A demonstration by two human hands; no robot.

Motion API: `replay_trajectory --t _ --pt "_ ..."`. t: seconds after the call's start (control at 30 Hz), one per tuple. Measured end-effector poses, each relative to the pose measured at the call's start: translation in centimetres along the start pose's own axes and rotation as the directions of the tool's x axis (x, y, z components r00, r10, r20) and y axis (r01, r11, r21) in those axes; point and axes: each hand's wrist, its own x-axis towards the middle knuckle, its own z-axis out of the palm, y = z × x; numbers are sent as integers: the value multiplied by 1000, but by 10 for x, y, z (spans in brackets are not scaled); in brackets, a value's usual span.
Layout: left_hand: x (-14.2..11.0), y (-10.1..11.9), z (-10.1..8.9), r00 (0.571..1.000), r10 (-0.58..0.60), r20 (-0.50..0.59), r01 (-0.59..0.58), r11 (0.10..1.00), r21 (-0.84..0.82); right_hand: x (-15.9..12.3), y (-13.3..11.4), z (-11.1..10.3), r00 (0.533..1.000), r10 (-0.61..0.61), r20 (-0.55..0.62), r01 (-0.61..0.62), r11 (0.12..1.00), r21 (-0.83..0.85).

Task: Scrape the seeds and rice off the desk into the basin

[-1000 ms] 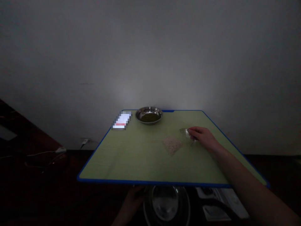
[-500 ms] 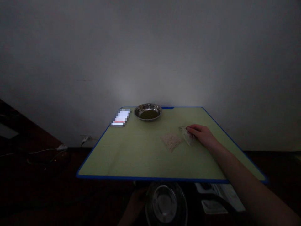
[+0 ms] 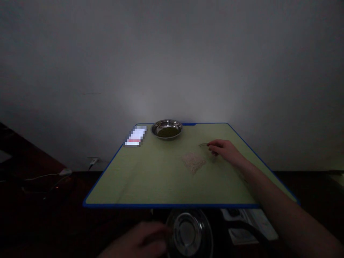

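Over the right part of the table, my right hand (image 3: 221, 150) is closed, pinching the edge of a small clear plastic bag (image 3: 203, 144). The rest of that bag is blurred and partly behind the fingers. Just left of it, a flat patch of pale grains (image 3: 194, 163) lies on the tabletop; whether it is bagged, I cannot tell. Low in the view, my left hand (image 3: 145, 238) is smeared by motion at the left side of a shiny steel bowl (image 3: 188, 231) below the table's front edge. Its fingers do not show clearly.
A steel dish (image 3: 167, 123) with green grains in it stands at the back of the blue-edged table (image 3: 139, 186). To its left lies a bright, pixelated phone-like slab (image 3: 135, 136). Cables and a plug (image 3: 93, 162) are at the left by the wall.
My left hand has come up and into fuller view beside the steel bowl. My right hand has shifted slightly left and up with the plastic bag. The camera view has shifted a little.
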Motion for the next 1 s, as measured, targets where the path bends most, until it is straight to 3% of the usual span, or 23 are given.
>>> replay_trajectory --t 0.07,0.1,0.17,0.2,0.23,0.33,0.43,0.63,1.0 --pt "7 31 -27 976 163 -141 -172 984 -48 10 -4 1 1000 -12 19 12 999 -45" --pt "17 41 -39 935 210 -286 -222 975 -9 16 -6 2 1000 -17 24 18 998 -61" --pt "45 50 -59 790 293 -539 -244 956 162 27 -9 6 999 -24 34 28 994 -101" --pt "59 50 -66 723 319 -613 -204 946 251 32 -10 7 999 -26 40 31 992 -123" --pt "70 47 -71 684 338 -646 -169 936 310 36 -10 8 998 -28 48 34 989 -143" --pt "86 33 -75 691 320 -649 -147 940 307 44 -9 9 995 -33 93 51 980 -195" --pt "81 26 -72 674 297 -676 -147 951 271 45 -6 6 988 -32 153 67 971 -228" --pt "76 29 -70 686 299 -663 -165 952 259 35 -2 5 972 -22 236 83 964 -252" --pt "75 29 -68 685 297 -665 -170 953 251 23 -19 14 950 -32 312 96 977 -191"
